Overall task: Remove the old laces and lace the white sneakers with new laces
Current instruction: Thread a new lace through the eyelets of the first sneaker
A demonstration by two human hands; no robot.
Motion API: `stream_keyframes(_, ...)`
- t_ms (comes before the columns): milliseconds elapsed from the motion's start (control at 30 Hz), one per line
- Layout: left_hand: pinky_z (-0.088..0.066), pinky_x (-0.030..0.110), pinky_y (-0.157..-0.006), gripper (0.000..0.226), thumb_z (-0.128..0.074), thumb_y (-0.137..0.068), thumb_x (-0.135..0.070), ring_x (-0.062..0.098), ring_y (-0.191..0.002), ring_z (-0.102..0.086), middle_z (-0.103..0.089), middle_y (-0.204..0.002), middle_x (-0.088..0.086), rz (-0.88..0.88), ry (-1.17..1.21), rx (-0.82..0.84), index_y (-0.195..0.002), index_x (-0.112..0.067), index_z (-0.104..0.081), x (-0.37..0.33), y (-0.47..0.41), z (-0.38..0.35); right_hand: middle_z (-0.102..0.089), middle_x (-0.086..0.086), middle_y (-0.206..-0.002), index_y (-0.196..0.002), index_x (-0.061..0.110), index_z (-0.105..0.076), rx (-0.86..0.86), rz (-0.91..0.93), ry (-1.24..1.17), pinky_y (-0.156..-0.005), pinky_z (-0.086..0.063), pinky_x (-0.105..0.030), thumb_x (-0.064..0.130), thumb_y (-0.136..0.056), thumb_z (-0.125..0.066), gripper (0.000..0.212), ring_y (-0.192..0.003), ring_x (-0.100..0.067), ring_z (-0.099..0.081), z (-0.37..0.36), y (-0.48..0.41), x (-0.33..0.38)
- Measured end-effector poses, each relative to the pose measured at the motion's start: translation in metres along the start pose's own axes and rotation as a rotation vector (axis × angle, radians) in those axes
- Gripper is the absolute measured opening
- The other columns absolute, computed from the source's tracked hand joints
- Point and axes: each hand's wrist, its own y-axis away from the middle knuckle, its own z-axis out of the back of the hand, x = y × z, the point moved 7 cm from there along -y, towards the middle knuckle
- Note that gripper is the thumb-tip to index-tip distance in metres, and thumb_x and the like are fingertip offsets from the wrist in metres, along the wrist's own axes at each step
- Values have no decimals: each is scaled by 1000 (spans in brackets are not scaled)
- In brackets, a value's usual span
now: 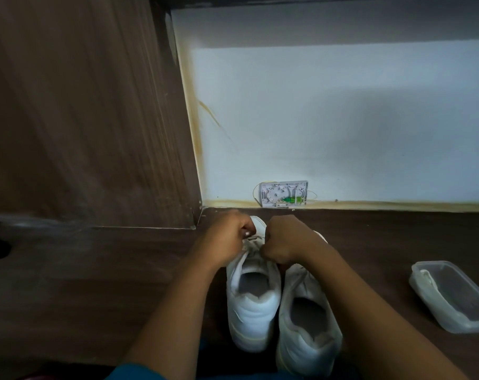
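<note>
Laces of the left sneaker seem pinched by curled left hand and right hand.

Wood panel blocks the left; its corner sits near the left sneaker toe. Wall + open white box shut the far side. Left sneaker touches right sneaker, no gap btwn. Left hand & right hand grip the laces, crowding that shoe's front. Dark surface is free btwn right sneaker and clear container, also left of the shoes.
</note>
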Motion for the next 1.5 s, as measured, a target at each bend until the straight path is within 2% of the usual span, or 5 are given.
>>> stream_keyframes(500,-37,20,-63,13,-56,-85,-1,18,-80,-57,-67,-88,8,148,14,181,-88,-2,-69,-1,3,-23,-62,-14,-76,-73,3,-58,55,-158,-264,-47,-35,-17,9,-88,-51,18,-69,-27,-59,-12,-8,-19)
stream_keyframes(700,-43,25,-61,24,-61,-84,3,12,-56,-52,-58,-58,-3,269,273,90,-68,-15,-64,12,3,-29,-68,-31,-86,-75,-2,-62,114,-269,-573,-75,-57,-53,-6,-83,-50,15,-77,-39,-70,-22,-9,-34)
stream_keyframes(933,-44,31,-60,34,-66,-73,2,13,-55,-53,-60,-56,-2,345,320,8,-51,-21,-55,22,4,-23,-58,-6,-72,-73,12,-53,103,-305,-690,-43,-48,-18,1,-89,-52,20,-42,-8,-58,-24,-8,-41)
stream_keyframes(1200,-38,23,-54,32,-71,-68,4,10,-49,-47,-54,-52,1,416,395,-6,-49,-16,-53,22,9,-26,-63,-16,-69,-67,3,-56,166,-325,-738,-71,-58,-41,-6,-88,-53,23,-58,-23,-63,-26,-8,-38)
stream_keyframes(1500,-38,25,-54,26,-73,-63,2,14,-49,-47,-55,-50,4,523,480,-73,-51,-10,-55,31,11,-28,-63,-12,-68,-62,4,-55,219,-297,-654,-65,-56,-30,-5,-89,-54,28,-55,-15,-61,-27,-9,-35)
